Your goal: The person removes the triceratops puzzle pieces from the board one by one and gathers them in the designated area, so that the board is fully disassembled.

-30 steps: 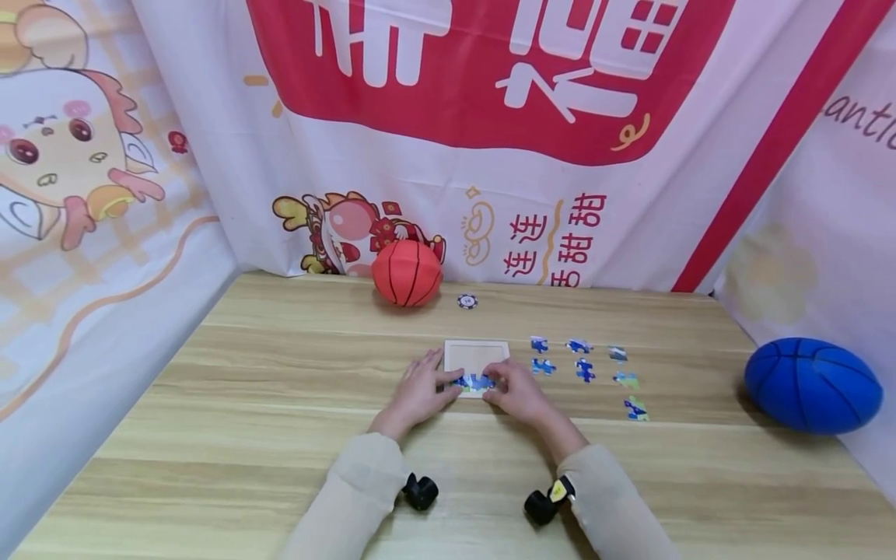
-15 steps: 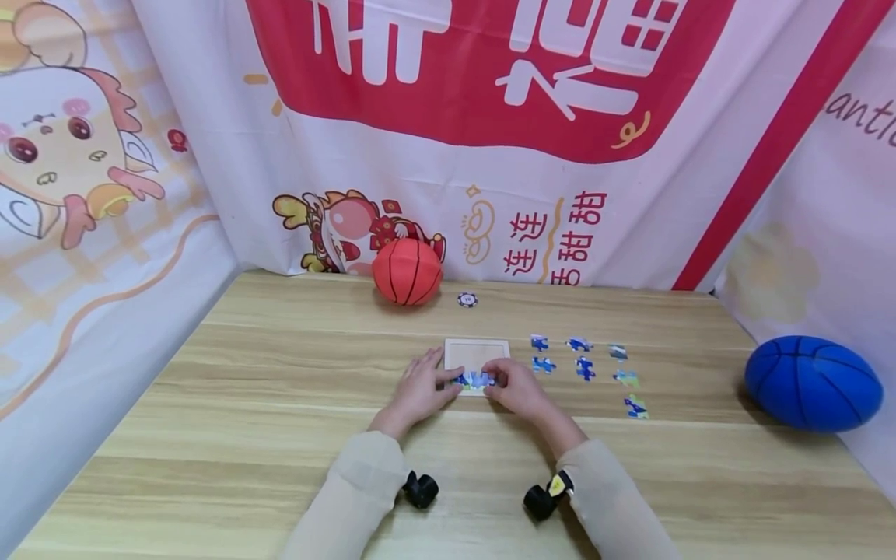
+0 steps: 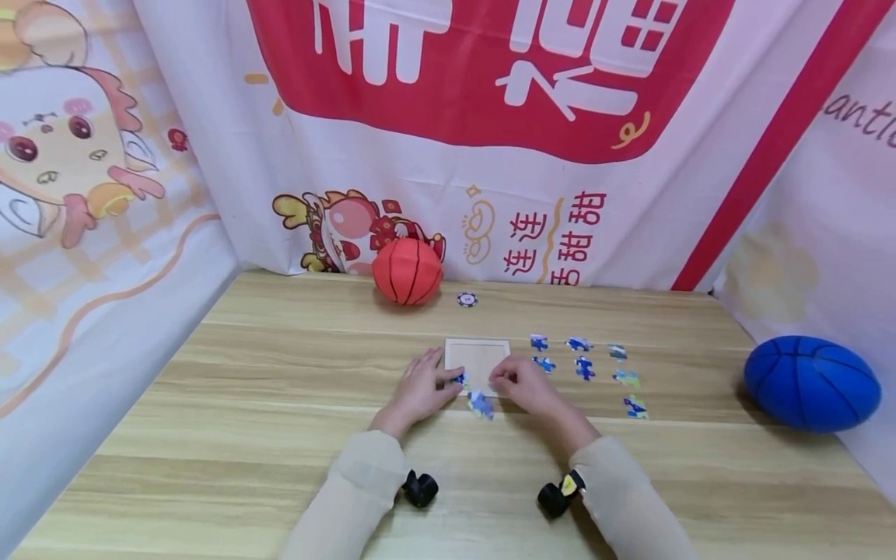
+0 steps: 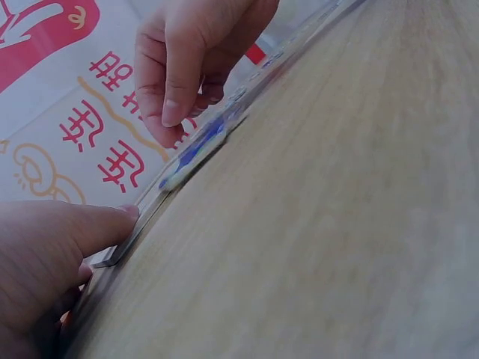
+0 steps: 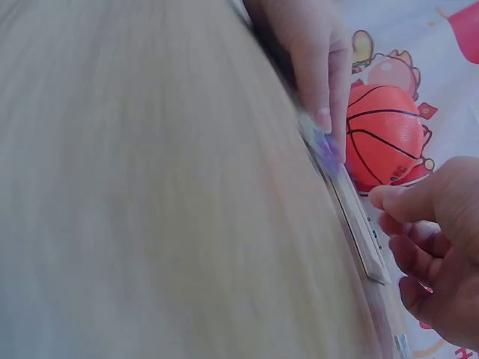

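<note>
A small wooden puzzle tray lies in front of me. My left hand rests at its left side, fingers extended, thumb on the rim in the left wrist view. Beside those fingertips a blue jigsaw piece sits in the tray's front left corner, partly hidden. A blue and pale jigsaw section lies askew over the tray's front rim, partly on the table. My right hand hovers by the tray's right side, fingers loosely curled; the right wrist view shows nothing between thumb and fingers.
Several loose jigsaw pieces lie spread to the right of the tray. A red ball and a round chip are behind it. Far right sits a blue ball. Printed cloth hangs along the table's back.
The jigsaw section has slid out of the tray's front row toward me, over the rim. My right hand has let go of it and moved slightly right. The left hand has stayed.
</note>
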A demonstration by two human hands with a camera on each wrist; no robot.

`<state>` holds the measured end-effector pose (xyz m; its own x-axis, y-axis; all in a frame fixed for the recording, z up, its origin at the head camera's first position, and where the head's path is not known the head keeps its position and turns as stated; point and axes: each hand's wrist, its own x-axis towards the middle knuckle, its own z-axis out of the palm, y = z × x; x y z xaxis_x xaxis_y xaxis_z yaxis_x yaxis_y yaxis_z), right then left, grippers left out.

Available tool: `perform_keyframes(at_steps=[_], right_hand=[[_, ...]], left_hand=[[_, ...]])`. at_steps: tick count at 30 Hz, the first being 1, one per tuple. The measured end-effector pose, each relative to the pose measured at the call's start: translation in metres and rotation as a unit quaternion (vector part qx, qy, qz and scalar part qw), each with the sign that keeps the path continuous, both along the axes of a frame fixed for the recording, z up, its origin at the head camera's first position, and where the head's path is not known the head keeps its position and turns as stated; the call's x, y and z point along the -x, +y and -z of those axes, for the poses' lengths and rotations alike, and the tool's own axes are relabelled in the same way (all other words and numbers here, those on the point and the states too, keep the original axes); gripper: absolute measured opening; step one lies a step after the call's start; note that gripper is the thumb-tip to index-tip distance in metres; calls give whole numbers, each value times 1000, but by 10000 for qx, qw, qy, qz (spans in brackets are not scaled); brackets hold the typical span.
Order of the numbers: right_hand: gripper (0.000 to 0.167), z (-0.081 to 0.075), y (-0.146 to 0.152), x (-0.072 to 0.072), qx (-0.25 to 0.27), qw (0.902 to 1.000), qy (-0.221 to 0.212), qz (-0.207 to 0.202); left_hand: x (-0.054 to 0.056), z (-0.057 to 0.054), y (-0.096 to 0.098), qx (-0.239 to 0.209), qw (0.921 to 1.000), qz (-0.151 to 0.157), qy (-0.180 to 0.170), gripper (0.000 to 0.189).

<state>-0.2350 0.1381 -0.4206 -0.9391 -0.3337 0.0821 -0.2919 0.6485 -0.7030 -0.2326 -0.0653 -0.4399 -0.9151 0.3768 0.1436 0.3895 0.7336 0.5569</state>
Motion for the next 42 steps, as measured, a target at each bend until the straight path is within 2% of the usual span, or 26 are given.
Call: perform_keyframes(at_steps=[5, 10, 16, 22, 28, 32, 42], right_hand=[[18, -4, -2, -5, -202, 9993, -181, -243], [19, -12, -3, -22, -544, 9959, -221, -681], [24, -14, -1, -36, -466, 9938, -217, -985], [27, -11, 2, -45, -542, 9942, -137, -922], [40, -5, 0, -56, -861, 9932, 348, -703], [46, 0, -2, -60, -997, 9920, 492, -597], [32, 3, -1, -60, -883, 9911, 641, -768]], left_hand=[[-1, 0, -1, 18, 10000, -80, -31, 35], [-1, 0, 0, 70, 9999, -52, -125, 36], [1, 2, -1, 60, 10000, -39, -15, 36], [2, 2, 0, 54, 10000, -9, 57, 36], [1, 0, 1, 104, 9999, -26, -12, 36], [0, 0, 0, 119, 9999, -41, -97, 36], [0, 0, 1, 119, 9999, -67, -92, 36]])
